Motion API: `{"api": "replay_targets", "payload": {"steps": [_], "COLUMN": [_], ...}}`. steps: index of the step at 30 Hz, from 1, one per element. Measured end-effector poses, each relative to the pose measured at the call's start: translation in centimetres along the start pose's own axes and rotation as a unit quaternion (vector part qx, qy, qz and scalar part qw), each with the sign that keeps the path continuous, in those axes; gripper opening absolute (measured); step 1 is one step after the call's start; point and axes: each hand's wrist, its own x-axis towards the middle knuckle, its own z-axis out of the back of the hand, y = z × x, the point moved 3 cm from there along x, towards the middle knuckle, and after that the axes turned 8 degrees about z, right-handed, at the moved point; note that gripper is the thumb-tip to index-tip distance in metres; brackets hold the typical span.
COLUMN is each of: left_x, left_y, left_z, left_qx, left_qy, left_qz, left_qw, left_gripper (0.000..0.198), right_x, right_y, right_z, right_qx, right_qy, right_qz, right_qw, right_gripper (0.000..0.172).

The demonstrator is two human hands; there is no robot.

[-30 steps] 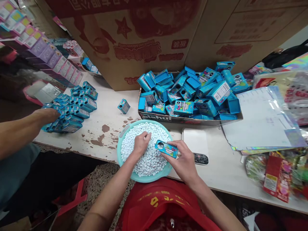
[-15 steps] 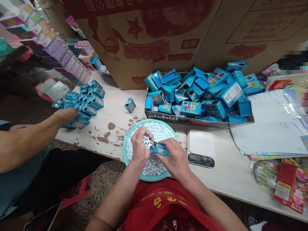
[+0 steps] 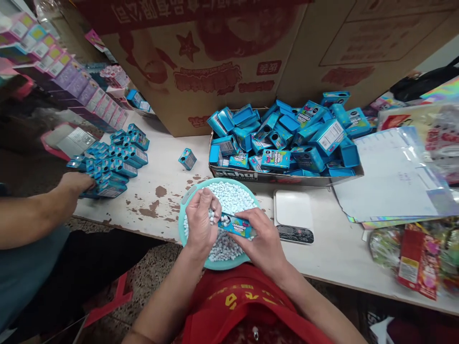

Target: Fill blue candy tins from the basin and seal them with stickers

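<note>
A small blue tin [image 3: 236, 225] lies tilted in my right hand [image 3: 263, 236], gripped between thumb and fingers. White candies show at the tin's round opening, which faces left. Cupped beside that opening, my left hand [image 3: 202, 217] holds several white candies, fewer than before, with its fingers curled round them. Both hands are above a light green basin [image 3: 183, 205] filled with small white candies [image 3: 229, 196].
Behind the basin stands a carton tray [image 3: 283, 177] heaped with blue tins. A white kitchen scale [image 3: 293, 210] lies to the right. One tin [image 3: 187, 159] stands alone. At left, a co-worker's hand [image 3: 77, 186] touches grouped blue tins [image 3: 114, 165].
Candies have gone from my left palm into the tin, whose opening now shows white pieces. The co-worker's hand has shifted left. The whole view has turned slightly.
</note>
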Motion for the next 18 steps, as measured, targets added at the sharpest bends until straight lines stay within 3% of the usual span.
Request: {"api": "replay_targets", "payload": {"steps": [3,5,8,11,13,15,18], "left_x": [1.0,2.1,3.3,4.3,5.8,7.9,11.1], "left_y": [0.6,1.9,3.7,3.6,2.5,1.3,-0.3], "left_z": [1.2,2.6,4.5,5.5,4.7,2.8,-0.7], "left_qx": [0.056,0.177,0.408,0.494,0.496,0.495,0.537], "left_qy": [-0.029,-0.039,0.017,0.016,-0.016,-0.053,-0.122], "left_qz": [-0.033,-0.039,-0.028,-0.071,-0.120,-0.182,-0.264], "left_qw": [0.997,0.983,0.913,0.867,0.860,0.848,0.792], "left_gripper": [0.034,0.030,0.020,0.014,0.013,0.017,0.024], "right_x": [-0.6,-1.1,-2.0,-3.4,-4.4,-5.5,-6.6], "right_y": [-0.7,-1.0,-1.7,-3.6,-5.7,-8.1,-10.9], "right_z": [1.3,2.3,4.2,6.2,7.4,8.5,9.9], "right_qx": [0.022,0.029,0.024,-0.022,-0.059,-0.089,-0.125], "right_qy": [-0.032,-0.047,-0.080,-0.121,-0.142,-0.158,-0.180], "right_qz": [-0.027,-0.038,-0.045,-0.071,-0.099,-0.132,-0.193], "right_qw": [0.999,0.998,0.996,0.990,0.983,0.974,0.957], "right_gripper": [0.023,0.024,0.026,0.027,0.029,0.033,0.038]}}
